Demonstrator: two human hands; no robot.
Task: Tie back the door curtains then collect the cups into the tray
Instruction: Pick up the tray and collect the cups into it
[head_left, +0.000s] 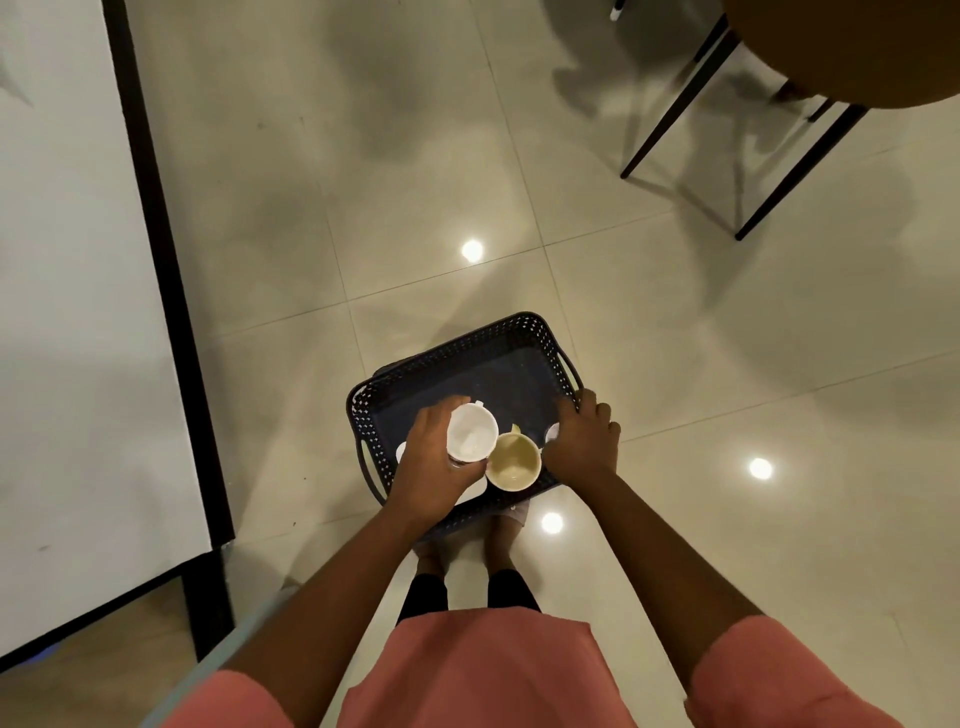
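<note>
1. A dark perforated tray (524, 332) with loop handles at both ends is seen from above, over a glossy tiled floor (675, 364).
2. The tray's right side wall is gripped by the right hand (584, 439), whose fingers are curled over the rim near the right handle.
3. A white cup (471, 432) is held by the left hand (434, 462); the fingers are wrapped round its outer side, and its mouth faces upward.
4. The white cup is seen over the near left part of the tray; whether it rests on the tray's bottom cannot be told.
5. A cream cup (513, 462) stands upright in the tray, just beside the white cup on its right and close to the near wall.
6. Small white edges of further items are glimpsed beside both hands, one near the right wrist and one at the left wall; they are too hidden to be identified.
7. The far half of the tray's bottom is seen bare and dark.
8. A white bench (67, 312) with a black edge and black leg is seen at the left.
9. Thin black chair legs (675, 114) are seen at the upper right, well apart from the tray.
10. Pink sleeves and a pink garment are seen at the bottom, with the person's feet below the tray's near edge.
</note>
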